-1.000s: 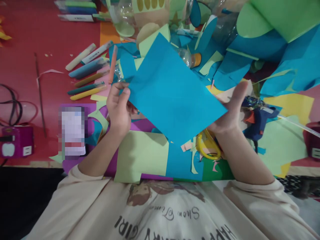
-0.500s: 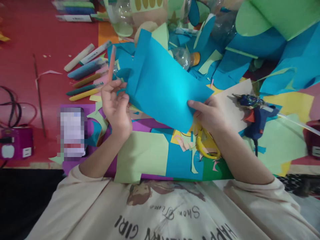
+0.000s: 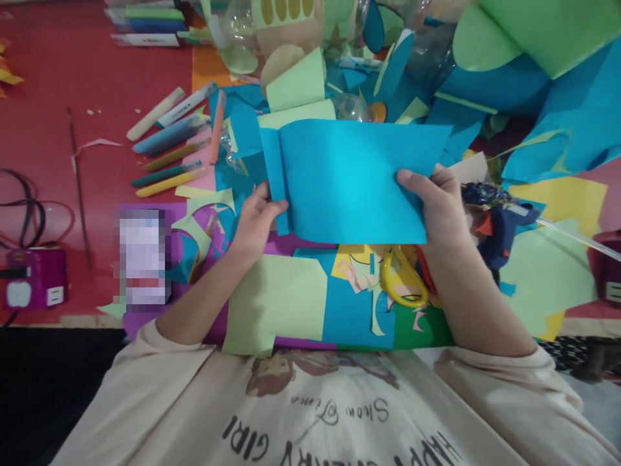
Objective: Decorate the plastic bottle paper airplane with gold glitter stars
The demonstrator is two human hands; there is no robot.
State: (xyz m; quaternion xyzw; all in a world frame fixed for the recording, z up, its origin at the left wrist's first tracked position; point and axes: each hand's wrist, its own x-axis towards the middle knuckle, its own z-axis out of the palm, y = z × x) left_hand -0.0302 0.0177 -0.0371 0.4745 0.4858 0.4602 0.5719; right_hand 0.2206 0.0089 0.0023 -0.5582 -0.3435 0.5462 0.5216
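Note:
A sheet of blue paper [image 3: 349, 184] is held up between both hands, with a narrow folded strip along its left side. My left hand [image 3: 259, 217] pinches the lower left edge at the fold, thumb in front. At the right edge my right hand [image 3: 444, 200] grips the sheet, its thumb lying on the front face and the other fingers mostly behind. Below the sheet, yellow-handled scissors [image 3: 405, 278] lie on paper scraps, their blades hidden. A pale green paper piece [image 3: 276, 301] rests near my body.
A blue glue gun [image 3: 502, 233] with a clear stick is beside my right forearm. Several markers [image 3: 169, 133] and a phone [image 3: 142, 259] lie at left. A plastic bottle [image 3: 354, 107] and coloured paper are behind the sheet. A purple box-shaped charger [image 3: 36, 278] sits far left.
The blue sheet has turned from a slant to nearly level and shifted right. My left hand has moved right and now pinches its edge; my right hand has moved right and slightly up.

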